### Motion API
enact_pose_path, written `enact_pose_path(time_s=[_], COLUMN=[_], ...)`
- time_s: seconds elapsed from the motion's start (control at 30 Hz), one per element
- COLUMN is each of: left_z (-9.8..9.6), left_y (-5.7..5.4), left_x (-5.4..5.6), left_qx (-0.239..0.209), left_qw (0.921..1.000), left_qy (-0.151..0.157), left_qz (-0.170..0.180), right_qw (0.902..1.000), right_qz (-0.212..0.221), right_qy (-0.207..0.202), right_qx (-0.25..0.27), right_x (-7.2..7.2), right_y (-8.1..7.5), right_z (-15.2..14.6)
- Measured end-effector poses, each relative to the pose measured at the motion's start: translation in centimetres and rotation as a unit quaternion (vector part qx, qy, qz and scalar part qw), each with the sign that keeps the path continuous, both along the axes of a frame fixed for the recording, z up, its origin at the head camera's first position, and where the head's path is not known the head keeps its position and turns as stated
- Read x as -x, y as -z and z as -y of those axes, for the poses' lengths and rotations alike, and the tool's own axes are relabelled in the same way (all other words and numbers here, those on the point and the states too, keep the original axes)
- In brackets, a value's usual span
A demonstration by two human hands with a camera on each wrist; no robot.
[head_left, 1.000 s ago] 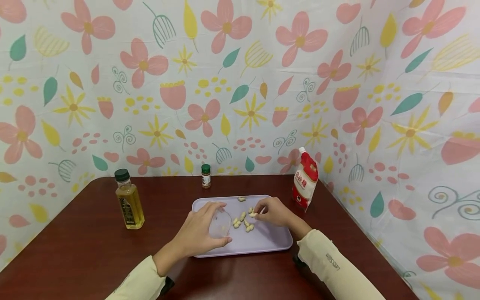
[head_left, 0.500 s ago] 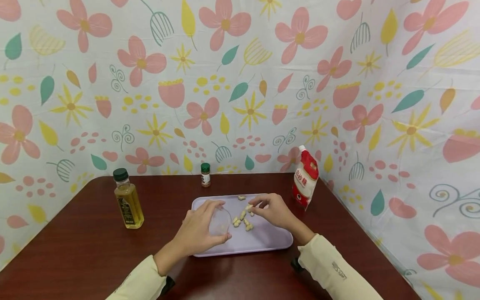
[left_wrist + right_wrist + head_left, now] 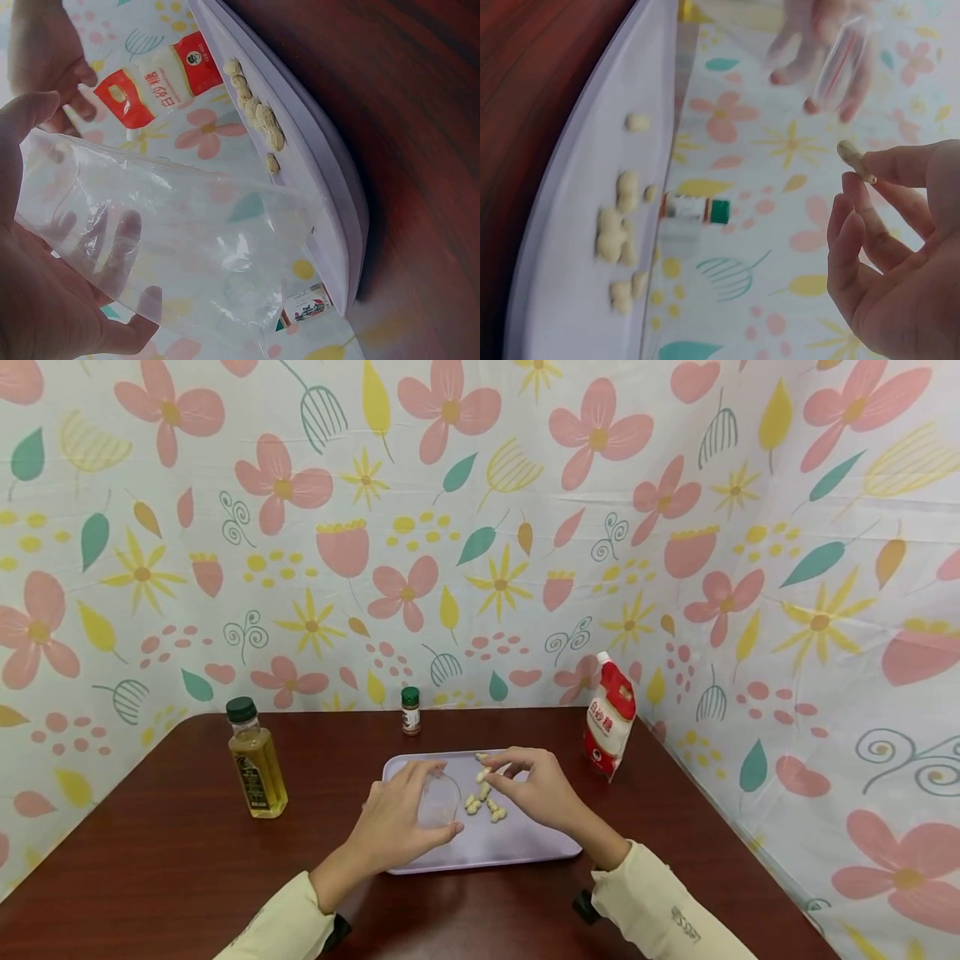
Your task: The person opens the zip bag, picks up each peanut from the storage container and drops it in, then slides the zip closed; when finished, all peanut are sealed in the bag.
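Note:
My left hand [image 3: 401,818] holds a clear plastic bag [image 3: 187,225], its mouth spread between thumb and fingers. The bag's bottom hangs down over the tray's left part. In the right wrist view a red line runs along the bag's mouth. My right hand [image 3: 543,789] pinches a peanut [image 3: 855,160] in its shell between thumb and fingertips. It is above the tray, a short way to the right of the bag mouth. Several unshelled peanuts [image 3: 495,812] lie on the pale lilac tray [image 3: 517,847] below my right hand.
An oil bottle [image 3: 258,768] with a dark cap stands on the left of the dark wooden table [image 3: 187,860]. Behind the tray is a small green-capped spice jar [image 3: 411,714]. A red and white sugar pouch [image 3: 609,722] stands at the right. Flower-patterned cloth hangs behind.
My right hand has lifted a peanut from the group on the tray and moved left with it toward the bag. The left hand keeps the bag nearly still.

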State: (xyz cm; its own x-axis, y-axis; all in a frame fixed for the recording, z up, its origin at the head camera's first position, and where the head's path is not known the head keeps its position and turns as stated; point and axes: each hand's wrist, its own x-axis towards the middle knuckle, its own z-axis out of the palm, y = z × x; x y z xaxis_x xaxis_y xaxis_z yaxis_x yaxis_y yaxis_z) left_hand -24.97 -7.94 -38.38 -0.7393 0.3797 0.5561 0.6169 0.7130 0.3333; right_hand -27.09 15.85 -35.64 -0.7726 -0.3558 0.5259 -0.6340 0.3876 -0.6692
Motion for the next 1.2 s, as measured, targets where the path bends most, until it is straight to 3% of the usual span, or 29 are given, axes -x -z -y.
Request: enact_pose_path(time_s=[0.17,0.37,0.73,0.97,1.2], left_z=[-0.1,-0.2,-0.4,-0.3,-0.3], left_y=[0.1,0.1,0.1,0.2,0.2], left_x=[0.0,-0.1,-0.1,0.0,0.0], left_qx=[-0.004,-0.012,-0.016,-0.029,-0.032], left_qw=[1.0,0.9999,0.9999,0.9995,0.9994], left_qy=[-0.004,-0.005,-0.002,0.003,0.002], left_qz=[-0.005,-0.006,0.002,-0.01,-0.009], right_qw=[0.9997,0.9999,0.9995,0.9998,0.9995], right_qz=[-0.023,-0.015,0.031,0.018,0.015], right_qy=[-0.009,0.001,-0.002,-0.003,0.021], right_qx=[0.008,0.002,0.002,-0.008,-0.019], right_x=[-1.1,-2.1,-2.4,-2.3,-2.1], right_y=[-0.7,-1.2,-1.1,-1.1,-1.1], right_z=[1.1,2.1,3.1,3.0,2.3])
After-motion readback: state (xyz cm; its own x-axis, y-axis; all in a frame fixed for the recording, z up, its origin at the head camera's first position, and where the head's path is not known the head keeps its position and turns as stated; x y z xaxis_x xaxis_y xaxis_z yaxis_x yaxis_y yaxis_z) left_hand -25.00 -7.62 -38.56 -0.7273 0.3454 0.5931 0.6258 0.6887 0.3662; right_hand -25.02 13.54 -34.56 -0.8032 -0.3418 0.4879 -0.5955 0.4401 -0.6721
